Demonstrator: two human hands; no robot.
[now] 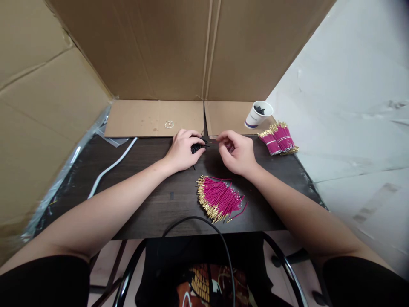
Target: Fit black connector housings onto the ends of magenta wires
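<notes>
My left hand [185, 149] rests on the dark table, fingers curled round a small bunch of short black pieces [196, 148]. A thin piece with a gold-coloured end [208, 142] sticks out past those fingertips. Just to the right, my right hand [235, 152] hovers with thumb and fingers bent together; whatever they may pinch is hidden. Nearer my body lies a loose fan-shaped pile of short magenta wires [220, 198], with gold-coloured tips mostly to the left and silvery ends to the right.
A paper cup [254, 117] with black pieces stands at back right, beside tied bundles of magenta wires [278, 139]. White loops [169, 124] lie on the flat cardboard [137, 117]. Tall cardboard [159, 51] walls the back. A pale cable [110, 167] runs at left, a black cable [223, 241] in front.
</notes>
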